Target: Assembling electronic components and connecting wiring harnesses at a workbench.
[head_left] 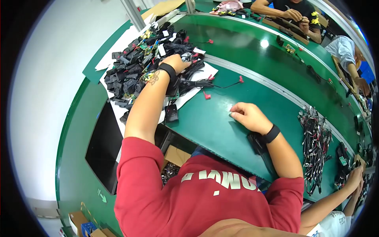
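Note:
My left hand (178, 62) reaches out to a big heap of black plastic parts and small circuit boards (138, 67) lying on white sheets at the left of the green bench. Its fingers are closed on a small black and grey part (186, 58) at the heap's right edge. My right hand (248, 116) rests on the green bench top (213, 122) nearer to me, fingers loosely curled with nothing in them. Both wrists wear black bands. A black cable with red ends (221, 85) lies between the two hands.
A bundle of black cables with connectors (316, 142) lies at the right. A green conveyor (252, 51) runs beyond the bench. Other people work at the far side (294, 15) and at my right (347, 185). A black panel (104, 146) sits lower left.

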